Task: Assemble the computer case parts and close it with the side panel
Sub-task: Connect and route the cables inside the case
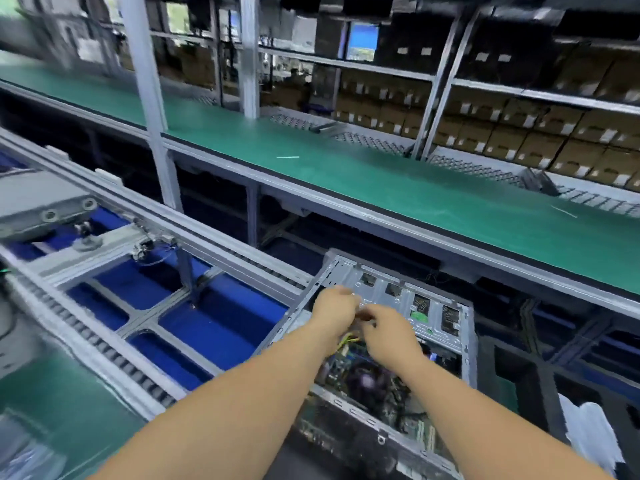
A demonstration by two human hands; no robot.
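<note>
An open grey computer case (446, 327) lies on its side on the conveyor, with no side panel on it. Inside it I see the motherboard (367, 379) and a metal drive cage with several slots. Both my hands reach into the case's upper part. My left hand (334, 311) and my right hand (389, 336) meet over a bundle of yellow and dark cables (349, 339), fingers curled around it. The frame is blurred, so the exact grip is unclear. No side panel is in view.
The roller conveyor (104, 348) with blue gaps runs to the left. A long green workbench (381, 174) stands beyond the case, with shelves of cardboard boxes (519, 133) behind it. Black foam packing (540, 386) and white material (588, 431) lie at the right.
</note>
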